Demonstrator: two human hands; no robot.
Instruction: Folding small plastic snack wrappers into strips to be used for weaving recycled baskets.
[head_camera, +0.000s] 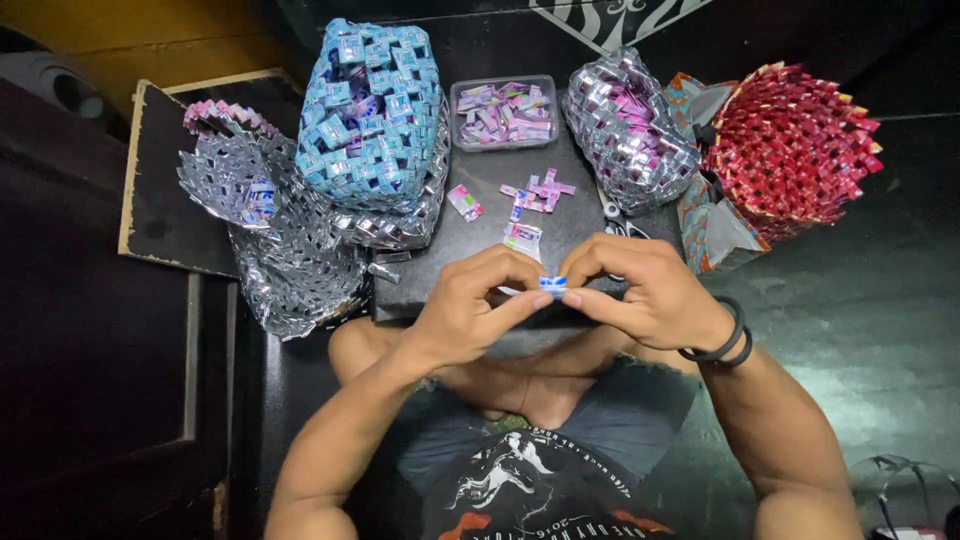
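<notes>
Both our left hand (470, 305) and right hand (640, 290) pinch shut on the small blue-and-white folded wrapper strip (552, 285) just above our lap, at the near edge of the dark board (480, 230), so we press the fold flat and keep its edges lined up.

You are looking down at a dark floor (880, 300) that catches a dull sheen of light on the right, with a dark wooden board (160, 180) with pale worn edges on the left and a yellowish wall (140, 35) at far left.
</notes>
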